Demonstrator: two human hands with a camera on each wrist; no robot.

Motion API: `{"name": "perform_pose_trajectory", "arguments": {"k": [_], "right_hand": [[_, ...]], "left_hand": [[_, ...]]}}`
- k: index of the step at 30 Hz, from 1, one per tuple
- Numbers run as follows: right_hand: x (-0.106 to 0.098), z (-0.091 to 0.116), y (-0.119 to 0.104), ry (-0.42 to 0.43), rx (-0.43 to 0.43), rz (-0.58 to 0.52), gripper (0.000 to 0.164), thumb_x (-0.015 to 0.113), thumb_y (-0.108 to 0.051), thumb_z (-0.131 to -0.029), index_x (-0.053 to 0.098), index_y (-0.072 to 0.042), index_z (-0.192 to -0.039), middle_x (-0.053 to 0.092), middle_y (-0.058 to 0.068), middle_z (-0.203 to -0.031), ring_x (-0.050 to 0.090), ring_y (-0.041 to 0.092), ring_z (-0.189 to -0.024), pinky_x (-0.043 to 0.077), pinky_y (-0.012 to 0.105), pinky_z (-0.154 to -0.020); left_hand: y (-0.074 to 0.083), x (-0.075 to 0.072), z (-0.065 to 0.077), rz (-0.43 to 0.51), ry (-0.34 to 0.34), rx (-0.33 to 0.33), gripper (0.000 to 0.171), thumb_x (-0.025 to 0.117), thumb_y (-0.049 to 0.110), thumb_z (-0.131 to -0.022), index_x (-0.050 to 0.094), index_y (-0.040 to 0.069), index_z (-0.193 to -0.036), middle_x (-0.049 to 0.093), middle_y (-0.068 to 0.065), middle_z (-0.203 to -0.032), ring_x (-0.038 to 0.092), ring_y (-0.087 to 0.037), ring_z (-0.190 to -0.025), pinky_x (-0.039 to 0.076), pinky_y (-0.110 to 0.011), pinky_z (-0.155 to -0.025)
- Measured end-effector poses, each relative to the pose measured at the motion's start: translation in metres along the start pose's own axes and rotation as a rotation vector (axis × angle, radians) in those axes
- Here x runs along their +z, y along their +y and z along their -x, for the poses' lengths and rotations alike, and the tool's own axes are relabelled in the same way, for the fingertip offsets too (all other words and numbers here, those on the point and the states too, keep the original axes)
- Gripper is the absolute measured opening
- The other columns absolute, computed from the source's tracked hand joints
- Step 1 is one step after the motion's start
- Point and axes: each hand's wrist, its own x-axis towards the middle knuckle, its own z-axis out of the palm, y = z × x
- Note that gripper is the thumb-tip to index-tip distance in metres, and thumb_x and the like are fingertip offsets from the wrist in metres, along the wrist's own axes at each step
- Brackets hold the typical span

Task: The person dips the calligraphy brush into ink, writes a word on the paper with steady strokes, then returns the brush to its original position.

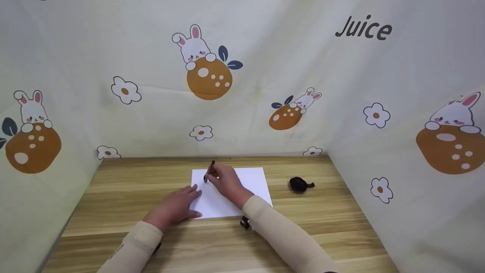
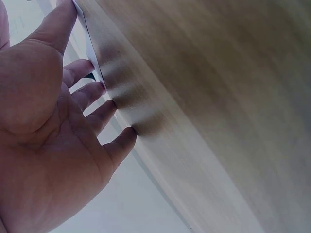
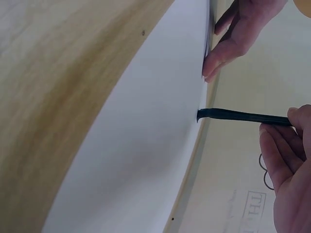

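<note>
A white sheet of paper (image 1: pixel 252 189) lies on the wooden table. My right hand (image 1: pixel 228 184) pinches a thin dark brush (image 1: pixel 211 167) between thumb and fingers over the paper's upper left part. In the right wrist view, the brush (image 3: pixel 243 116) has a thicker, bent tip that meets the sheet. My left hand (image 1: pixel 176 206) rests at the paper's left edge, fingers spread and fingertips on the sheet. From the left wrist view, the fingers (image 2: pixel 87 94) of this hand reach down to the surface, with the palm raised.
To the right of the paper stands a small round black dish (image 1: pixel 298 184) with a short handle. The wooden table (image 1: pixel 318 235) is bordered at the back and sides by a pale curtain (image 1: pixel 254 68) printed with rabbits, oranges and flowers.
</note>
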Motion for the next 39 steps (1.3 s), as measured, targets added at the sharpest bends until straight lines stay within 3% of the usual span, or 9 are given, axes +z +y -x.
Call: {"name": "perform_pose_trajectory", "arguments": {"k": [5, 15, 23, 39], "right_hand": [[-0.002, 0.002, -0.001, -0.008, 0.009, -0.008, 0.010, 0.081, -0.008, -0.101, 0.073, -0.013, -0.102, 0.081, -0.002, -0.100, 0.076, 0.004, -0.094, 0.061, 0.020, -0.085], [-0.004, 0.007, -0.007, -0.034, 0.001, -0.023, 0.009, 0.080, -0.011, -0.103, 0.072, -0.013, -0.104, 0.080, -0.004, -0.099, 0.074, 0.003, -0.093, 0.065, 0.030, -0.087], [-0.006, 0.011, -0.010, -0.064, -0.003, -0.025, 0.009, 0.080, -0.013, -0.104, 0.071, -0.015, -0.104, 0.080, -0.006, -0.098, 0.075, 0.001, -0.092, 0.061, 0.021, -0.084], [-0.009, 0.019, -0.016, -0.111, -0.035, 0.013, 0.008, 0.081, -0.013, -0.103, 0.074, -0.011, -0.105, 0.082, -0.003, -0.100, 0.074, -0.001, -0.090, 0.060, 0.018, -0.081]], "left_hand": [[0.011, -0.010, 0.003, 0.009, -0.037, -0.035, 0.081, 0.084, 0.042, -0.099, 0.054, -0.003, -0.159, 0.043, -0.029, -0.170, 0.038, -0.053, -0.157, 0.035, -0.072, -0.123], [0.007, -0.007, 0.002, 0.006, -0.029, -0.015, 0.080, 0.085, 0.041, -0.098, 0.055, -0.005, -0.158, 0.044, -0.030, -0.169, 0.040, -0.054, -0.156, 0.037, -0.071, -0.123], [0.005, -0.004, 0.000, 0.002, -0.035, -0.033, 0.082, 0.085, 0.044, -0.098, 0.056, -0.002, -0.159, 0.044, -0.027, -0.170, 0.039, -0.051, -0.157, 0.037, -0.069, -0.124], [0.006, -0.005, 0.002, 0.000, -0.022, -0.017, 0.080, 0.084, 0.042, -0.099, 0.056, -0.005, -0.157, 0.044, -0.030, -0.169, 0.039, -0.053, -0.156, 0.037, -0.070, -0.123]]}}
